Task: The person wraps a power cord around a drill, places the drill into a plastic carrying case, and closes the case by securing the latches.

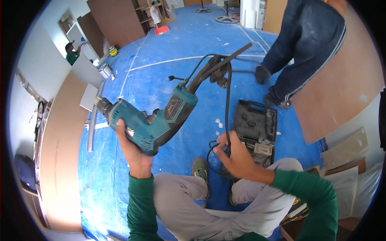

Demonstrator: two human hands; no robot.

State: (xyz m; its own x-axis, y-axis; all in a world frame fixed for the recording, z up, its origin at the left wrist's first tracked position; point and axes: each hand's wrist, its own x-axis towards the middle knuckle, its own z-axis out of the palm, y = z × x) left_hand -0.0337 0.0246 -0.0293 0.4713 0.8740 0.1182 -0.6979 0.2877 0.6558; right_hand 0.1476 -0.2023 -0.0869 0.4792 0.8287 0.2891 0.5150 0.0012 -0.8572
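My left hand (134, 156) is closed around the body of a teal and black power drill (138, 126), held up in front of me with its chuck pointing left. Its handle slants up to the right, where a black power cord (228, 104) is bunched and looped. The cord's plug (172, 78) dangles beyond the handle. My right hand (241, 162) pinches the hanging cord lower down, above my knees. On the floor just past that hand lies an open black tool case (255, 120), with a small pale box (262, 150) in its near half.
Blue sheeting (161, 72) covers the floor. A person in dark trousers (305, 48) bends at the right, beside a leaning brown board (337, 88). Another person in green (72, 54) is far left, near a paint can (105, 71). A long cardboard sheet (60, 160) stands along the left.
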